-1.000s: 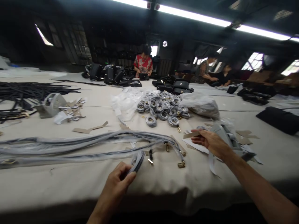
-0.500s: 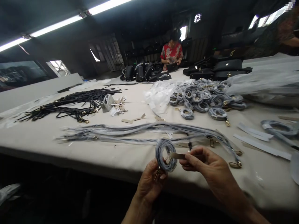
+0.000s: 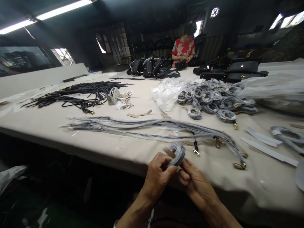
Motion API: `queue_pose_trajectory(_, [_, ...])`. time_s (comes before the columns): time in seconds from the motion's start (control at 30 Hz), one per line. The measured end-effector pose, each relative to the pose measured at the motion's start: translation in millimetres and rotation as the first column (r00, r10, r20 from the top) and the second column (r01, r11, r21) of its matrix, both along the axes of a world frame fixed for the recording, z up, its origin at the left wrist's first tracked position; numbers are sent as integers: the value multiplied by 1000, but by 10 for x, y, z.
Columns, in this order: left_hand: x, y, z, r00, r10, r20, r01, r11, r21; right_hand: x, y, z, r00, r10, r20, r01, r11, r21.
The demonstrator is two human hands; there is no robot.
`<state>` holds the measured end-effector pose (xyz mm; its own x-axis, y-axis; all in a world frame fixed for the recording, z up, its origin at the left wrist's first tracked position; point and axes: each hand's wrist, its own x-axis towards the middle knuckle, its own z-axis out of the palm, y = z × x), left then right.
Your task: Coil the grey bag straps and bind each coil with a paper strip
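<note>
My left hand (image 3: 158, 177) and my right hand (image 3: 196, 183) meet at the table's near edge, both gripping a small coil of grey strap in clear plastic (image 3: 177, 154). A tan cardboard strip (image 3: 168, 152) sticks out of the coil's left side, just above my left fingers. Beyond my hands lie several long grey plastic-wrapped straps (image 3: 147, 126), with gold metal clasps at their right ends. A heap of similar coiled straps (image 3: 209, 103) sits farther off, out of reach of my fingers.
Black straps (image 3: 76, 95) and a tape dispenser (image 3: 113, 96) lie on the long cream-covered table (image 3: 40, 123). Black bags (image 3: 152, 68) stand at the far end near a co-worker in a red floral top (image 3: 183, 50). White paper strips (image 3: 268, 148) lie at the right.
My view has swung left. The strap has gone from a loose bundle to a tight coil, and the cardboard strip has moved from my right hand into the coil. My hands are closer together.
</note>
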<state>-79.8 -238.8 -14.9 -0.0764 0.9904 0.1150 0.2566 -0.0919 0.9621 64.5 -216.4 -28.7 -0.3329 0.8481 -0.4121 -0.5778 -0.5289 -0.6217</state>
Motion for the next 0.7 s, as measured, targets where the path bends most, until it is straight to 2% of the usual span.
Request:
queue_pose_trajectory(0.1, [40,-4,-87,999,20,-48,-23,998,-64,0,-15,-80,999,1,-40,-3,998,-55])
queue_pose_trajectory(0.17, [76,-7,-155,997,52,-50,-56,995,-88,0,-17,-115,999,-5,-32,3,999,-43])
queue_pose_trajectory(0.3, [106,0,-222,993,116,2,-114,981,-155,36,-11,-153,995,1,100,-3,1000,23])
queue_pose_trajectory(0.43, [84,41,-235,988,111,104,-91,979,-182,94,-17,-171,978,-16,209,10,1000,28])
queue_pose_trajectory(0.6, [59,109,-254,968,107,228,-68,982,-175,135,-15,-184,984,-3,178,0,1000,18])
queue_pose_trajectory(0.7, [30,136,-227,973,54,225,-9,980,-198,144,-15,-193,986,-5,166,1,1000,24])
